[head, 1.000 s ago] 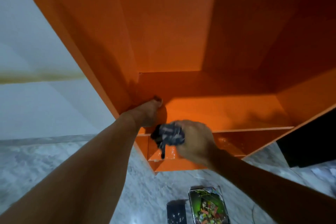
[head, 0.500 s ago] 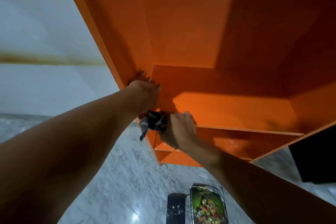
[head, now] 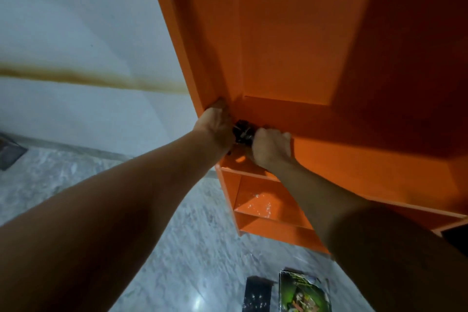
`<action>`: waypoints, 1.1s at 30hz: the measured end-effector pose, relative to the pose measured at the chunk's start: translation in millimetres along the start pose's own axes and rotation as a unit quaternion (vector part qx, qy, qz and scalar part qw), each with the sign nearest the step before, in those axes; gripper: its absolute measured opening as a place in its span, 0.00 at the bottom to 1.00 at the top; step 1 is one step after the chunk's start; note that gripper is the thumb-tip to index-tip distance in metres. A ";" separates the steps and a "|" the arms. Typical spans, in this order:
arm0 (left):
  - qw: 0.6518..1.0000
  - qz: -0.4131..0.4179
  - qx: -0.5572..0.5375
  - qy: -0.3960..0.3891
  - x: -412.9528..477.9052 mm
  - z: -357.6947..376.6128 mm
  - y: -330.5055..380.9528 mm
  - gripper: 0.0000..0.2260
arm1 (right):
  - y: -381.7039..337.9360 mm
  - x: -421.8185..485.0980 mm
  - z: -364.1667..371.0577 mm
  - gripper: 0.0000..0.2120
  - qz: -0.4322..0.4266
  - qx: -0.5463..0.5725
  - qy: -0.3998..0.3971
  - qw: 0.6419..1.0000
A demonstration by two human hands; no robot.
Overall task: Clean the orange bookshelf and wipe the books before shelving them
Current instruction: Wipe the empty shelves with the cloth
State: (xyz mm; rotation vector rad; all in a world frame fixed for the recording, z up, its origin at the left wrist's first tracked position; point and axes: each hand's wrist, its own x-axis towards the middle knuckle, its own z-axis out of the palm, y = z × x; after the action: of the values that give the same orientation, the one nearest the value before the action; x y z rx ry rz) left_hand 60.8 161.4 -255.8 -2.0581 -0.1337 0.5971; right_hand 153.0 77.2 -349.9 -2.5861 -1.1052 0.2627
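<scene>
Grey marble floor (head: 190,248) lies below the orange wooden bookshelf (head: 291,45). Your left hand (head: 215,126) grips its side panel (head: 177,33); your right hand (head: 271,147) clenches a dark crumpled cloth (head: 243,132) beside it. Press firmly, sweeping away from that panel.

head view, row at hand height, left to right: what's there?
Wall → left hand, gripping the bookshelf edge → cloth → right hand → bare shelf board.
</scene>
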 end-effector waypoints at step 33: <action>0.989 0.072 -0.067 0.106 -36.3 5.1 15.5 0.15 | -20.0 -104.8 16.5 0.30 0.036 0.096 0.229 0.968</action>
State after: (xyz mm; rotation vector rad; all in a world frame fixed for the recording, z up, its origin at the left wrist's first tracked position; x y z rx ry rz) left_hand 24.5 145.2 -257.8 -2.2624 0.1030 0.4626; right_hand 63.1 17.5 -353.5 -2.3465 -0.7767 -0.1975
